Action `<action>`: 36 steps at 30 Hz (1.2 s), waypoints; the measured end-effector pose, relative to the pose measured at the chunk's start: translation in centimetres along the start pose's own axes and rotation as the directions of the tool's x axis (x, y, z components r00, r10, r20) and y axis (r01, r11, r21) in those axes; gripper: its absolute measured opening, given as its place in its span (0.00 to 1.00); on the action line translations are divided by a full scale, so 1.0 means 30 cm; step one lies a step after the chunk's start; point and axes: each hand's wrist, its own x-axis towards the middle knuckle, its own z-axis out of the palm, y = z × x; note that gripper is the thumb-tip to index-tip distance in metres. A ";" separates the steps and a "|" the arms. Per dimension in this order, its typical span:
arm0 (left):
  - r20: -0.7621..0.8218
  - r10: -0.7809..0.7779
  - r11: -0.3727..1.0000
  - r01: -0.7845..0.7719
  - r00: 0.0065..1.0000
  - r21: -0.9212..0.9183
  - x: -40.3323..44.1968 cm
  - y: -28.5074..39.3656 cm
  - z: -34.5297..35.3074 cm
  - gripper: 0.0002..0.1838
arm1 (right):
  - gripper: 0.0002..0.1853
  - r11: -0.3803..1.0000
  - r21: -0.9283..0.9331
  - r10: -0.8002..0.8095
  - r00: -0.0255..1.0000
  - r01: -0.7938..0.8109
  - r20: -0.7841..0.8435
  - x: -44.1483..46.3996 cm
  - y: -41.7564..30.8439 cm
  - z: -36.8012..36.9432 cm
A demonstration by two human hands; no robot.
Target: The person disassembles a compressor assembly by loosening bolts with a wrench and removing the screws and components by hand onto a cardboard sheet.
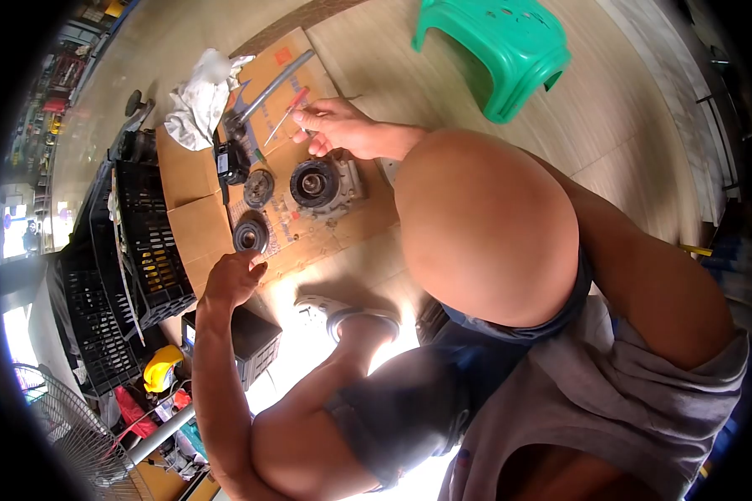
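My left hand pinches the lower edge of a dark round bearing-like ring over the cardboard. My right hand has its fingers curled around a thin screwdriver with a red handle; its shaft slants down and left. Just below that hand, a metal housing lies with its round, dark-rimmed opening facing up. A flat round disc rests between the ring and the housing.
Beneath the parts is a cardboard sheet with a metal bar, a black tool and a white rag. Black crates stand at the left, a fan lower left. A green stool stands beyond my knee.
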 end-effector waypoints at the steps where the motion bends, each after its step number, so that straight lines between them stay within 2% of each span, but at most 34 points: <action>1: -0.013 0.007 1.000 -0.007 1.000 0.005 0.003 0.000 -0.003 0.20 | 0.22 0.996 -0.084 -0.016 1.000 0.017 0.014 0.009 -0.001 -0.002; 4: -0.008 -0.032 0.999 0.031 0.999 -0.027 -0.004 0.016 -0.011 0.20 | 0.22 0.931 -0.353 -0.085 0.996 0.087 0.022 0.010 -0.004 0.012; 7: -0.002 -0.029 0.999 0.029 1.000 -0.036 -0.010 0.022 -0.019 0.20 | 0.22 0.706 -0.648 -0.235 0.957 0.286 0.167 -0.022 -0.007 0.030; 8: -0.002 -0.023 0.999 0.023 1.000 -0.037 -0.009 0.019 -0.017 0.20 | 0.22 0.584 -0.710 -0.360 0.910 0.393 0.207 0.001 0.034 0.023; 11: 0.003 -0.017 0.999 0.017 1.000 -0.039 -0.007 0.013 -0.010 0.20 | 0.21 0.505 -0.727 -0.359 0.879 0.466 0.315 -0.021 0.013 0.023; 14: 0.002 -0.027 0.999 0.027 1.000 -0.031 -0.006 0.019 -0.020 0.20 | 0.20 0.618 -0.707 -0.295 0.935 0.345 0.198 -0.008 0.013 0.024; 17: -0.025 -0.019 0.999 0.018 1.000 -0.041 -0.002 0.016 -0.019 0.20 | 0.19 0.909 -0.325 -0.226 0.965 0.259 0.136 0.031 0.055 0.017; 18: -0.030 -0.016 0.999 0.014 0.999 -0.039 0.002 0.016 -0.023 0.20 | 0.20 0.947 -0.226 -0.209 0.972 0.228 0.105 0.023 0.051 0.022; 21: -0.046 -0.006 0.998 0.003 0.999 -0.061 0.007 0.007 -0.019 0.20 | 0.23 0.999 -0.032 -0.006 1.000 0.007 0.025 0.011 0.023 0.011; 22: -0.052 -0.002 0.997 -0.002 0.999 -0.072 0.010 0.003 -0.015 0.20 | 0.24 0.999 -0.022 0.033 0.999 -0.033 -0.009 0.010 0.018 0.011; 26: -0.036 0.007 0.999 -0.009 0.999 -0.047 0.011 0.014 -0.009 0.20 | 0.23 0.910 -0.404 -0.071 0.996 0.088 0.057 -0.016 -0.009 0.028; 29: -0.006 -0.011 0.999 0.011 1.000 -0.037 0.013 0.022 -0.011 0.20 | 0.25 0.670 -0.664 -0.291 0.940 0.331 0.176 -0.003 0.027 0.025; 30: -0.006 -0.017 0.999 0.017 1.000 -0.031 0.013 0.021 -0.012 0.20 | 0.26 0.639 -0.724 -0.173 0.966 0.259 0.192 -0.044 -0.034 0.035; 33: -0.004 -0.016 1.000 0.016 1.000 -0.012 0.008 0.028 -0.020 0.21 | 0.24 0.559 -0.751 -0.247 0.936 0.350 0.252 -0.033 -0.018 0.023; 36: 0.002 -0.001 1.000 0.001 1.000 0.027 0.011 0.016 -0.014 0.21 | 0.24 0.722 -0.642 -0.197 0.967 0.256 0.164 -0.035 -0.014 0.025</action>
